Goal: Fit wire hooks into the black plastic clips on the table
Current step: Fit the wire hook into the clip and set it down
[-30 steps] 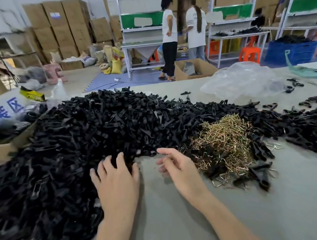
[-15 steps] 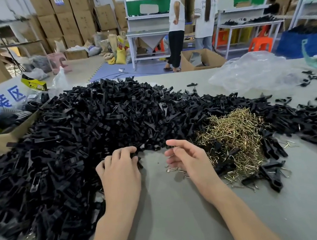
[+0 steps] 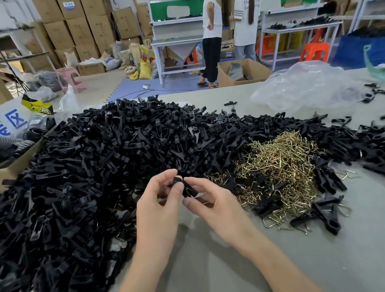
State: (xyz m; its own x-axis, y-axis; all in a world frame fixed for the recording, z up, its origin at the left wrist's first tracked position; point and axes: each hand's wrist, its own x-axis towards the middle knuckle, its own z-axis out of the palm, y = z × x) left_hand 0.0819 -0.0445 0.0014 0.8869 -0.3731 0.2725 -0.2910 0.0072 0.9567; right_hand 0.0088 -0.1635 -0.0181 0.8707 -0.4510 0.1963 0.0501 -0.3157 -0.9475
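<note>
A huge heap of black plastic clips covers the left and middle of the grey table. To its right lies a tangled pile of brass-coloured wire hooks. Both my hands are raised in front of the heap. My left hand pinches one black clip between thumb and fingers. My right hand holds the same clip from the other side. Whether a wire hook is in my right fingers I cannot make out.
A cardboard box with dark parts stands at the left edge. A crumpled clear plastic bag lies at the back right, with loose clips around it. Two people stand by white workbenches beyond the table.
My left hand has lifted a black clip out of the heap. Both hands have come together above the table and now hold that clip between them.
</note>
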